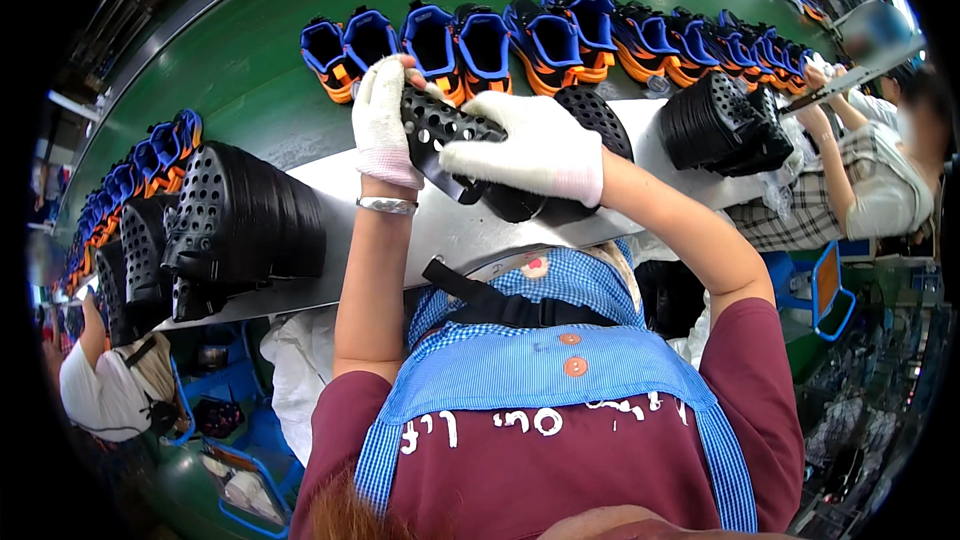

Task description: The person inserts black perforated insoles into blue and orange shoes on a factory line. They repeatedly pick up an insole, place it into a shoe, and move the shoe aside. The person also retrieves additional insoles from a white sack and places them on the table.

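Note:
Both my hands wear white gloves and hold one black perforated shoe sole [440,130] above the grey bench edge [420,230]. My left hand [383,120] grips its far end, fingers curled over the top. My right hand [535,152] lies across the sole's middle, fingers wrapped around it. More black soles [590,115] lie just behind my right hand. A silver bracelet sits on my left wrist.
A row of blue and orange shoes [500,40] runs along the green conveyor [250,70]. Stacks of black soles stand at left [235,220] and right [715,125]. One person sits at right [870,180], another at lower left [105,380].

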